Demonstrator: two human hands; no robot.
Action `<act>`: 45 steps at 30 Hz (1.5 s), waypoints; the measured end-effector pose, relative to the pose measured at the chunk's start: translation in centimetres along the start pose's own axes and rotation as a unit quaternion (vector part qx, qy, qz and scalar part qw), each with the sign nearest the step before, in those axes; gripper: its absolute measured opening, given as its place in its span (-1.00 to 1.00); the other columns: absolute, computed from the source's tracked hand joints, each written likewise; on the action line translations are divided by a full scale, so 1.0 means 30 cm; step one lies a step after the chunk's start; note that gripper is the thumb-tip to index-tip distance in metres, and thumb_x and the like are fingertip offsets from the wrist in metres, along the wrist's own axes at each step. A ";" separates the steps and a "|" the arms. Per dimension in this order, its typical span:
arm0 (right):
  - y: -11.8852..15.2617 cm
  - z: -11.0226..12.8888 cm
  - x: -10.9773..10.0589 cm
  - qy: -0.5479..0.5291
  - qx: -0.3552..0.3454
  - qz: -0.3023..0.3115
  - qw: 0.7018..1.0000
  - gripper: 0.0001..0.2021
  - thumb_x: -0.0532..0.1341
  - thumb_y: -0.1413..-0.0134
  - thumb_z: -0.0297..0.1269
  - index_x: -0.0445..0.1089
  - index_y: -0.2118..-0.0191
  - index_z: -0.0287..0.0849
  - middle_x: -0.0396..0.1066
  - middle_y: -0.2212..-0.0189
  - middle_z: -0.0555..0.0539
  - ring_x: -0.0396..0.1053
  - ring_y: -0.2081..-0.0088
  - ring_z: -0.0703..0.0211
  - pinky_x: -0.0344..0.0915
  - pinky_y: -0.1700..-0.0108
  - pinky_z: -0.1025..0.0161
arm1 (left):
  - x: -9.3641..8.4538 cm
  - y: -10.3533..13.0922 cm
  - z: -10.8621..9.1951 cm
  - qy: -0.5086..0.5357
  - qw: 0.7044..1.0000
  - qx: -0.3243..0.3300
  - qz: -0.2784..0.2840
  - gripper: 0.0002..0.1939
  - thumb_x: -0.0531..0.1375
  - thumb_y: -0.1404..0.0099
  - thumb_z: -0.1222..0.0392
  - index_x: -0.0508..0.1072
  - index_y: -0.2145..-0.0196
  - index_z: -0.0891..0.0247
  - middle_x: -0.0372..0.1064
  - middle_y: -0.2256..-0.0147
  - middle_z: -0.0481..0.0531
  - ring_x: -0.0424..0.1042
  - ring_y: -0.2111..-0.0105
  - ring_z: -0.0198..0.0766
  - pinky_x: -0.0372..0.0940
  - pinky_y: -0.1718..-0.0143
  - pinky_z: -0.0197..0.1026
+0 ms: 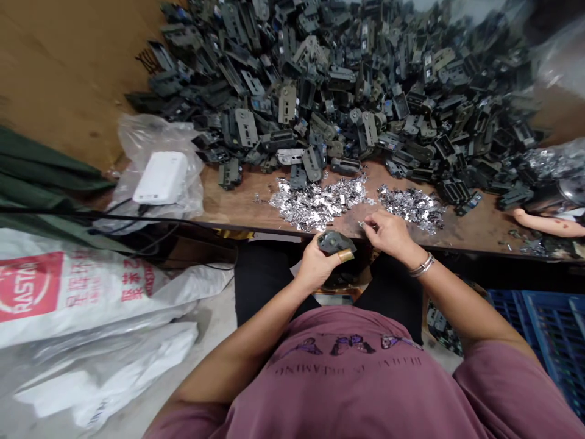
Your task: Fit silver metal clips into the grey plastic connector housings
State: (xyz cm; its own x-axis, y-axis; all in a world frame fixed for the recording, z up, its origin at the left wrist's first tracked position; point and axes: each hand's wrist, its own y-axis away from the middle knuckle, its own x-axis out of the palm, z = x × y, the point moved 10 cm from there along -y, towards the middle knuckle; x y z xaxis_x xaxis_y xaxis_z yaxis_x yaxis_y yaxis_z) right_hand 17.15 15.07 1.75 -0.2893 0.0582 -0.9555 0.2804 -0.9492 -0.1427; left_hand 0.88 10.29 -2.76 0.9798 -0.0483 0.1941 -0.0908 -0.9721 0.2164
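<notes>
My left hand (315,263) is wrapped round a dark grey plastic part (333,242) in front of the table edge, with a tan band round the thumb. To its right, my right hand (388,235) pinches a small shiny metal piece (362,225) over the table edge. The two hands are apart. Beyond them, a larger pile of small silvery metal pieces (315,204) lies on the brown table (219,204), and a smaller silvery pile (414,207) lies behind my right hand.
Many dark plastic housings (283,97) are heaped across the back. A white box (161,177) on clear plastic and black cables (91,213) are at the left. White sacks (91,286) lie lower left; blue crates (548,329) stand lower right. An open box (361,281) sits below the hands.
</notes>
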 end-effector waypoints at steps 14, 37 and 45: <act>0.034 0.114 -0.050 -0.302 -0.012 0.033 0.953 -0.90 0.20 -0.05 -0.36 0.47 0.40 -0.18 0.47 0.51 0.03 0.35 0.50 0.32 0.22 0.41 0.36 | -0.032 0.012 -0.041 -0.040 0.998 0.039 -0.007 -0.58 0.48 0.11 0.19 0.35 0.37 0.22 0.40 0.42 -0.09 0.38 0.42 -0.31 0.31 0.30 -0.26; 0.262 0.292 -0.087 -0.168 -0.261 -0.086 0.947 -0.79 0.07 -0.21 -0.48 0.42 0.16 -0.16 0.54 0.28 -0.15 0.53 0.25 0.15 0.49 0.28 0.24 | 0.007 0.099 -0.044 -0.088 0.991 0.008 0.105 -0.65 0.44 0.12 0.24 0.46 0.34 0.22 0.52 0.28 0.03 0.45 0.32 -0.23 0.34 0.22 -0.21; 0.238 0.132 -0.022 -0.431 -0.010 -0.039 0.901 -0.85 0.19 -0.22 -0.30 0.52 0.21 -0.11 0.60 0.31 -0.07 0.55 0.42 0.22 0.47 0.43 0.31 | -0.028 0.097 -0.033 -0.078 0.995 0.007 0.067 -0.63 0.45 0.11 0.23 0.46 0.32 0.24 0.50 0.34 -0.01 0.43 0.40 -0.30 0.32 0.31 -0.27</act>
State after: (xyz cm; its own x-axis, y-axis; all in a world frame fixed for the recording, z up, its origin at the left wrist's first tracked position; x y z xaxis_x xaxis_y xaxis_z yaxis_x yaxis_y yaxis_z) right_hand 15.73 7.04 2.38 -0.9102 -0.1457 -0.3876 0.2424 -0.9463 -0.2136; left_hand -0.40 7.73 -1.34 0.9748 -0.2123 0.0689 -0.2216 -0.9575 0.1846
